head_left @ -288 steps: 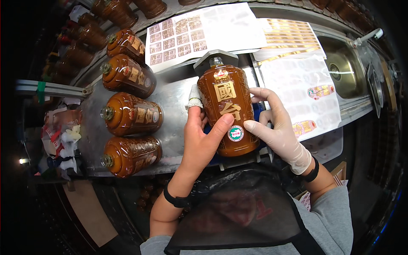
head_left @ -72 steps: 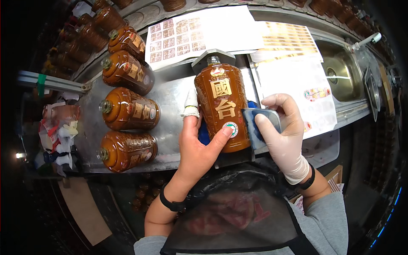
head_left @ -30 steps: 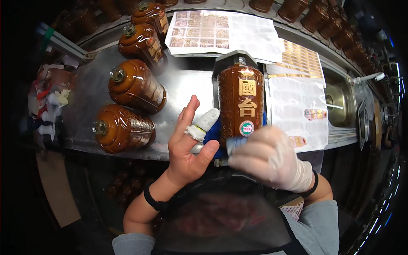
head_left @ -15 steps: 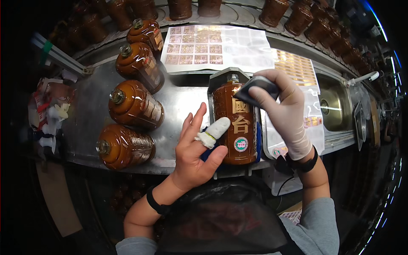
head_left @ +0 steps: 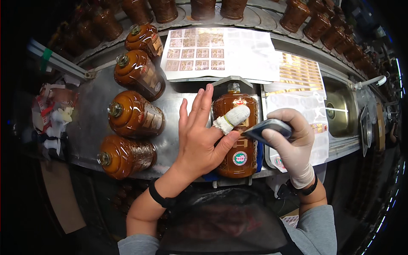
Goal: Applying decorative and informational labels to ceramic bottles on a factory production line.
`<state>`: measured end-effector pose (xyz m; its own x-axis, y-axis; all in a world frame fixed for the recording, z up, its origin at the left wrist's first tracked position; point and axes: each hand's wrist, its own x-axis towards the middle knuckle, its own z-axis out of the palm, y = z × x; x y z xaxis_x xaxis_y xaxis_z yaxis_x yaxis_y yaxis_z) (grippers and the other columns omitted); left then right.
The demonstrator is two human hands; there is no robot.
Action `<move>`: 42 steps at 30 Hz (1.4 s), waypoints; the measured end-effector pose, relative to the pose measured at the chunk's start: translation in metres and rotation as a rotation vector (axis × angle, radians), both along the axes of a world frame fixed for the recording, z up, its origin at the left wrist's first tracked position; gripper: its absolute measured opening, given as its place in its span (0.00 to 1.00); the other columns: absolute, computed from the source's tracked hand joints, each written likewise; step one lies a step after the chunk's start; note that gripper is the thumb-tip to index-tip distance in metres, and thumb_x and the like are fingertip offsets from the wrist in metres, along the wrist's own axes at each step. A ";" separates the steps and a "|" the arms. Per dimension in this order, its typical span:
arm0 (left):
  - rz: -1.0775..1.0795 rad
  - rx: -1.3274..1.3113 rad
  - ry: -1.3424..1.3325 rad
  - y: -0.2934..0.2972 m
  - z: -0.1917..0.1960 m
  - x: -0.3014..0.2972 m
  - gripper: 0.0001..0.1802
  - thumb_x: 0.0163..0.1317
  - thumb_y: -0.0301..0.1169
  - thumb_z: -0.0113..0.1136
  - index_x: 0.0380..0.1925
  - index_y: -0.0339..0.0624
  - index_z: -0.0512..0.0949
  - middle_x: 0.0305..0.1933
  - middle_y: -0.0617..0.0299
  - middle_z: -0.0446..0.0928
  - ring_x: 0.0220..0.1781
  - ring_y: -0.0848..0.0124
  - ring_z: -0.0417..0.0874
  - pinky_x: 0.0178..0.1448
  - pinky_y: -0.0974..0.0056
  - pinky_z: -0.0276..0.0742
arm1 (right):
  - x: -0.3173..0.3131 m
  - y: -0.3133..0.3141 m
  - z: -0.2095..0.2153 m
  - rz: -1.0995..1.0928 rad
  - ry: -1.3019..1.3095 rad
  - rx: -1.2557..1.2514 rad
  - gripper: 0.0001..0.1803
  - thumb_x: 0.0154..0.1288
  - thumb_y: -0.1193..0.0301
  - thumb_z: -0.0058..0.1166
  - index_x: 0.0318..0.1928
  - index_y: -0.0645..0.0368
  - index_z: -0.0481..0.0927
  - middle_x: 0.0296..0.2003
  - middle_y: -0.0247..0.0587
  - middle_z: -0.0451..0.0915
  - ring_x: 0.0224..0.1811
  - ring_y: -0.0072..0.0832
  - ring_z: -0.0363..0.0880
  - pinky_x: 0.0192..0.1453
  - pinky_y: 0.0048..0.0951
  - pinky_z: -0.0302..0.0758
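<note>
A glossy brown bottle (head_left: 229,168) with gold characters and a round green-and-white sticker lies in a metal cradle (head_left: 233,79), neck pointing away from me. My left hand (head_left: 197,142) is bare except for a white fabric cover (head_left: 233,118) over the index finger. Its fingers are spread; the covered finger and thumb lie over the bottle's front, hiding part of the lettering. In a pale glove, my right hand (head_left: 293,148) pinches a dark wedge-shaped scraper (head_left: 270,128). The scraper's tip is at the bottle front beside my left thumb.
Several similar bottles (head_left: 136,114) line the metal bench (head_left: 95,95) at left. Beyond the cradle lies a label sheet (head_left: 248,53); gold strips (head_left: 297,70) and another sheet (head_left: 293,104) are at right, beside a sink (head_left: 340,119). Crumpled waste (head_left: 55,112) sits far left. More bottles (head_left: 233,8) stand behind.
My right hand with the scraper has come down from near the bottle's shoulder to the lower lettering. My left hand has shifted right, farther over the bottle. The back-row bottles have moved right.
</note>
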<state>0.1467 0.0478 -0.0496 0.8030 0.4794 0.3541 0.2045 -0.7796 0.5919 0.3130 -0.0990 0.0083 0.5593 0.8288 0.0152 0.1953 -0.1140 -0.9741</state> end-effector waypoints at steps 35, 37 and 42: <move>0.062 -0.542 -0.260 0.010 0.002 0.024 0.21 0.77 0.34 0.48 0.55 0.27 0.81 0.72 0.33 0.68 0.72 0.54 0.73 0.72 0.56 0.67 | 0.041 0.082 -0.013 0.067 -0.166 -0.021 0.08 0.62 0.73 0.61 0.39 0.65 0.81 0.29 0.36 0.82 0.33 0.18 0.79 0.41 0.24 0.78; 0.070 -0.556 -0.269 0.009 -0.004 0.022 0.22 0.77 0.34 0.48 0.57 0.27 0.80 0.73 0.34 0.67 0.72 0.54 0.73 0.73 0.56 0.66 | 0.045 0.086 -0.014 0.047 -0.178 -0.053 0.09 0.61 0.71 0.61 0.38 0.65 0.82 0.28 0.38 0.83 0.32 0.19 0.80 0.41 0.25 0.79; 0.070 -0.513 -0.282 0.008 -0.003 0.015 0.23 0.77 0.35 0.49 0.59 0.27 0.79 0.75 0.35 0.64 0.73 0.52 0.72 0.75 0.54 0.64 | 0.049 0.092 -0.016 0.038 -0.184 -0.082 0.08 0.61 0.71 0.61 0.37 0.65 0.82 0.28 0.39 0.83 0.32 0.21 0.81 0.41 0.26 0.79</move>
